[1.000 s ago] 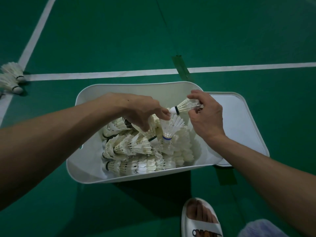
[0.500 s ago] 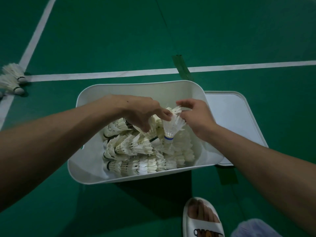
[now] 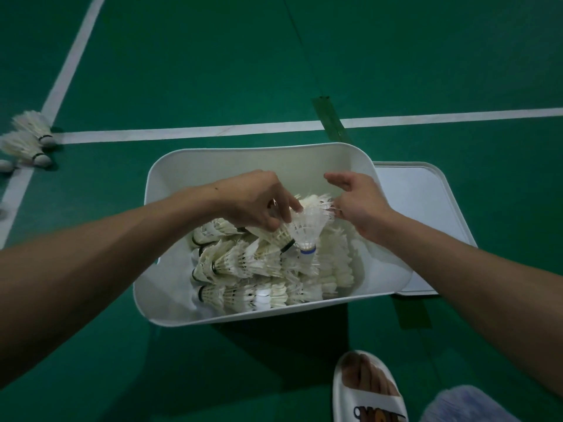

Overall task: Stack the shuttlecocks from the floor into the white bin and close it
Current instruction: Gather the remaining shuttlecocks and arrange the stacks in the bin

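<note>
Green court; right hand now empty

Green floor: bin, lid, shuttlecocks

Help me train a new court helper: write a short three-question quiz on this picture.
1. True or false: the lid is on the white bin.
2. The upright shuttlecock by the left hand has a band coloured: a) red, b) blue, c) yellow.
3. Fill in: loose shuttlecocks lie on the floor to the person's ____.
Key: 1 false; 2 b; 3 left.
</note>
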Demonstrator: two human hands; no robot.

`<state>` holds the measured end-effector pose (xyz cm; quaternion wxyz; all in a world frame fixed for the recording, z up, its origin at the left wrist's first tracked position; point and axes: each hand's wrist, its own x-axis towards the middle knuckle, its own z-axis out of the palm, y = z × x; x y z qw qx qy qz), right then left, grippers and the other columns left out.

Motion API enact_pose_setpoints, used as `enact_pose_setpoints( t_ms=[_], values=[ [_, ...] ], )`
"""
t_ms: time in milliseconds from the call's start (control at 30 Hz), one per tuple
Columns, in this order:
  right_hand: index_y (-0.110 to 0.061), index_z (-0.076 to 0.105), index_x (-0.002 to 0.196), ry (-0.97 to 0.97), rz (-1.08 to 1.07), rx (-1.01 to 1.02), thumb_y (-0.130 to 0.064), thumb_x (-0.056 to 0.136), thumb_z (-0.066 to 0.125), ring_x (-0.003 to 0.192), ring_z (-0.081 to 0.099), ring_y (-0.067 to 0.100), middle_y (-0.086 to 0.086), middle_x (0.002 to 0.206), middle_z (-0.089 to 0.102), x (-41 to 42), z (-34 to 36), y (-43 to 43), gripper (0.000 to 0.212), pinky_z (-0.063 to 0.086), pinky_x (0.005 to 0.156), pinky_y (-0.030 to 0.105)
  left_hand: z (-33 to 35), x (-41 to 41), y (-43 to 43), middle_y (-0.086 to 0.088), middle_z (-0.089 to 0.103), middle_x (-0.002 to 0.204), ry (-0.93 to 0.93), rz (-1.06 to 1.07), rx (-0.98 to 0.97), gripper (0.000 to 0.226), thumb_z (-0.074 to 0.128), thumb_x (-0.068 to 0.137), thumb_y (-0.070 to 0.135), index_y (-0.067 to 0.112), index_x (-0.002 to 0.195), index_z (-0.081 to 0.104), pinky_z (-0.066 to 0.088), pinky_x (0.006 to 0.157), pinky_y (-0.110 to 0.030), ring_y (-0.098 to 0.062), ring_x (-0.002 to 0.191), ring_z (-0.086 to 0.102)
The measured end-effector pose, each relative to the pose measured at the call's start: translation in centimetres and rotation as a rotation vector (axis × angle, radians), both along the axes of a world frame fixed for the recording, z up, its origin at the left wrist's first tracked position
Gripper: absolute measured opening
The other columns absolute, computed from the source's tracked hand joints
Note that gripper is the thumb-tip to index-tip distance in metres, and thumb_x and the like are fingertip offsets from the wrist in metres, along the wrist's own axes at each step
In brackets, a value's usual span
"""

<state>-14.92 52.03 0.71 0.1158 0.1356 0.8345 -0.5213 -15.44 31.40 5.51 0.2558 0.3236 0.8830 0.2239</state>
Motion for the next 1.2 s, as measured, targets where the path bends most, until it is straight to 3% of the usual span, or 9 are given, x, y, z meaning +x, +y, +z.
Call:
enact_pose_setpoints(
  t_ms=[167,300,467,633,767,867,933,1067,1200],
  values=[
    [-0.025,0.053,0.133,0.138,0.115,0.249,0.002,0.086,0.053,0.086,0.060,0.008,-0.005,0.134,0.054,1.6,2.9,0.3,0.055,0.044,0.057,0.012,0.3,0.5,0.0,0.007,0.061,0.128,-0.038,0.168,0.059,0.015,0.067,0.083,0.007,0.008,0.098,0.072,0.041,0.054,-0.001,0.018,0.057,0.054],
    [-0.024,0.060,0.121,0.245,0.143,0.101,-0.015,0.083,0.072,0.105,0.063,0.009,-0.007,0.125,0.060,3.0,4.2,0.3,0.042,0.056,0.071,0.023,0.5,1.2,-0.4,0.006,0.063,0.126,-0.060,0.284,0.080,0.017,0.071,0.081,0.008,0.011,0.098,0.073,0.048,0.081,-0.020,-0.004,0.092,0.063],
    [-0.033,0.055,0.123,0.270,0.478,0.152,-0.023,0.070,0.084,0.112,0.057,0.010,-0.015,0.126,0.057,4.5,4.6,-0.7,0.062,0.056,0.088,0.032,1.5,1.9,0.1,0.006,0.064,0.125,-0.070,0.322,0.116,0.018,0.072,0.080,0.010,0.011,0.098,0.073,0.048,0.085,-0.025,-0.008,0.099,0.063],
    [-0.029,0.055,0.126,0.338,0.470,0.293,-0.020,0.070,0.084,0.095,0.057,0.006,-0.015,0.111,0.060,4.4,4.7,-1.1,0.063,0.053,0.084,0.030,2.3,2.3,0.8,0.006,0.059,0.131,-0.087,0.315,0.122,0.034,0.072,0.080,0.007,0.014,0.112,0.068,0.048,0.093,-0.030,-0.006,0.101,0.061],
    [-0.034,0.050,0.129,0.263,0.416,0.303,-0.022,0.071,0.084,0.094,0.058,0.010,-0.010,0.113,0.059,4.6,4.3,0.1,0.068,0.048,0.080,0.025,2.5,1.8,1.0,0.007,0.036,0.149,-0.099,0.186,-0.021,0.080,0.073,0.077,0.002,0.026,0.143,0.036,0.035,0.100,-0.026,-0.007,0.115,0.044],
    [-0.031,0.048,0.131,0.241,0.320,0.342,-0.025,0.074,0.082,0.097,0.057,0.014,-0.006,0.117,0.059,4.7,3.7,0.8,0.067,0.045,0.082,0.025,2.3,0.5,1.3,0.007,0.022,0.156,-0.122,0.055,-0.222,0.095,0.074,0.076,0.001,0.032,0.149,0.021,0.033,0.094,-0.022,-0.007,0.118,0.038],
    [-0.031,0.044,0.134,0.231,0.286,0.373,-0.025,0.076,0.079,0.100,0.055,0.015,-0.003,0.121,0.057,4.6,3.4,0.8,0.068,0.046,0.086,0.028,2.0,-0.6,1.7,0.005,0.015,0.158,-0.142,-0.003,-0.324,0.105,0.075,0.074,0.000,0.035,0.151,0.012,0.034,0.097,-0.025,-0.016,0.135,0.032],
    [-0.032,0.031,0.141,0.186,0.300,0.444,-0.025,0.079,0.076,0.112,0.053,0.022,-0.001,0.129,0.054,4.7,3.1,0.4,0.076,0.047,0.095,0.039,1.3,-2.4,3.1,0.003,0.009,0.160,-0.121,-0.060,-0.435,0.114,0.075,0.074,0.000,0.041,0.150,-0.001,0.030,0.110,-0.035,-0.019,0.144,0.018],
    [-0.032,0.023,0.143,0.189,0.288,0.482,-0.025,0.079,0.076,0.114,0.053,0.024,0.002,0.132,0.053,4.8,3.0,0.3,0.083,0.047,0.097,0.044,0.9,-4.0,4.4,0.001,0.011,0.160,-0.069,-0.112,-0.498,0.115,0.075,0.075,0.003,0.043,0.149,-0.004,0.028,0.113,-0.038,-0.019,0.144,0.019]
  ],
)
